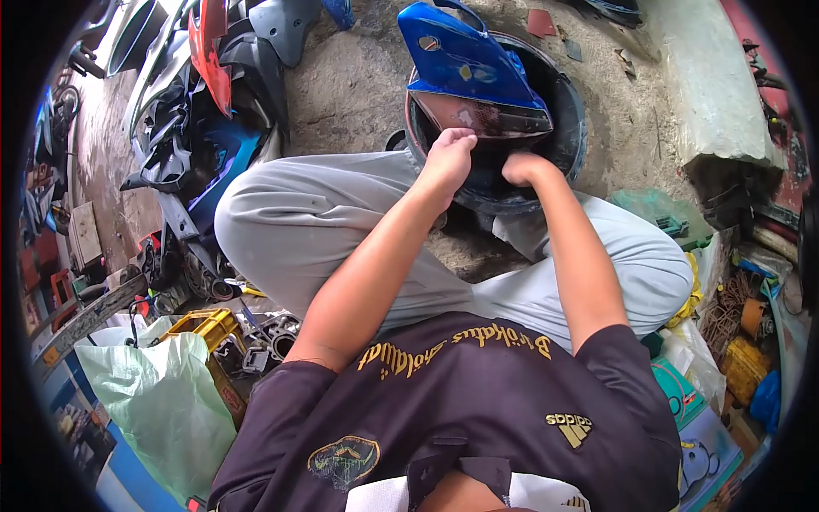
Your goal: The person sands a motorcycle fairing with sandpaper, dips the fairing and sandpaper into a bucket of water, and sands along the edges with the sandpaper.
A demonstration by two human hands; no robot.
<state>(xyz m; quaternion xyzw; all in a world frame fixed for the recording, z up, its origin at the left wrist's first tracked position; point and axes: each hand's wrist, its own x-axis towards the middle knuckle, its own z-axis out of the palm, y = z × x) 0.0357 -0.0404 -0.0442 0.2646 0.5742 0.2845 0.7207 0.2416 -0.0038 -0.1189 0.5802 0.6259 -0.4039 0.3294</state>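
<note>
A blue panel [469,61] with a round hole and a dull, worn lower section rests tilted over a black bucket [573,119]. My left hand [452,152] is closed on the panel's lower edge, its fingers pinched there. My right hand [522,168] is inside the bucket's near side, just below the panel, with its fingers curled; whatever it holds, if anything, is hidden. The bucket stands on the rough floor between my bent legs.
Dark, red and blue panels [213,128] are piled at the left. A yellow crate [200,324] and a pale green bag [162,401] lie at the lower left. At the right are a concrete block [721,94] and a yellow container [746,369].
</note>
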